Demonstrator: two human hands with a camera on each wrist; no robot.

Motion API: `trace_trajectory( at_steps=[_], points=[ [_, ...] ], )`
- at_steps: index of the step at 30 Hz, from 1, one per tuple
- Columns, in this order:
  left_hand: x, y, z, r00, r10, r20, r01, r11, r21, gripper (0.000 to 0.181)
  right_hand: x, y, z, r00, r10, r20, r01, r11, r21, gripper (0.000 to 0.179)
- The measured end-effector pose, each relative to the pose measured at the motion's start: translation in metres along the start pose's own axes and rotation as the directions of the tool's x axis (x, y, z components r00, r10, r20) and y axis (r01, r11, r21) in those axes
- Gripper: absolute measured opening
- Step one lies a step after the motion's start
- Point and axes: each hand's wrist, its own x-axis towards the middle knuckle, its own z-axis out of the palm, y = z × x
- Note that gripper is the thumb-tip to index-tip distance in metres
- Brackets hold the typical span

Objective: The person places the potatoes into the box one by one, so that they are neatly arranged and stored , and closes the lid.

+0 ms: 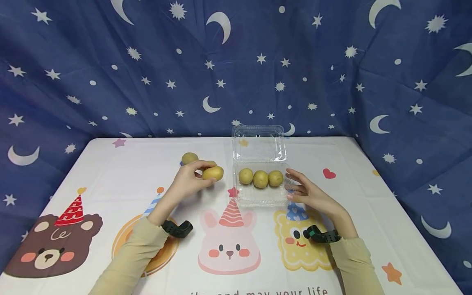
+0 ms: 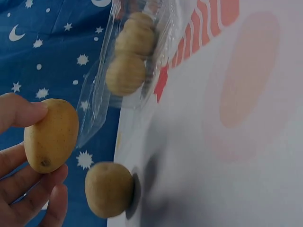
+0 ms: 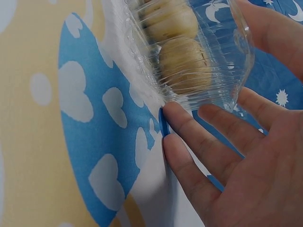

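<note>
My left hand (image 1: 189,179) pinches a yellow potato (image 1: 213,173) between thumb and fingers, to the left of a clear plastic clamshell box (image 1: 263,198). In the left wrist view, the held potato (image 2: 52,137) is above the tabletop. Three potatoes sit side by side in the box, among them a middle potato (image 1: 260,179); its hinged lid (image 1: 259,143) stands raised at the back. My right hand (image 1: 311,193) rests at the box's right side, fingers spread and slightly bent; in the right wrist view its fingertips (image 3: 175,111) are against the plastic wall.
Behind my left hand lies a loose potato (image 1: 189,158), with another potato (image 1: 212,163) partly hidden by the fingers. A white tablecloth (image 1: 332,151) with cartoon prints covers the table. A blue star-patterned curtain (image 1: 236,61) hangs beyond its back edge.
</note>
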Motion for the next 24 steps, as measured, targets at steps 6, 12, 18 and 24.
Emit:
trace_trajectory(
  at_steps=[6, 12, 18, 24],
  points=[
    [0.005, 0.012, 0.013, 0.998, 0.045, 0.034, -0.045, 0.999, -0.015, 0.04, 0.0, 0.0, 0.001, 1.0, 0.002, -0.009, -0.003, 1.0, -0.009, 0.083],
    [0.012, 0.025, 0.027, 0.991, 0.116, 0.072, -0.114, 0.993, -0.026, 0.04, 0.0, 0.001, 0.001, 1.0, 0.012, -0.012, -0.012, 1.0, -0.014, 0.084],
    [0.016, 0.041, 0.044, 0.984, 0.13, 0.119, -0.125, 0.991, -0.048, 0.039, -0.001, 0.002, 0.0, 1.0, 0.009, -0.014, -0.009, 1.0, -0.017, 0.084],
    [0.02, 0.054, 0.061, 0.981, 0.129, 0.144, -0.121, 0.991, -0.062, 0.04, 0.0, 0.0, 0.001, 1.0, 0.011, -0.009, -0.011, 1.0, 0.012, 0.085]
  ],
)
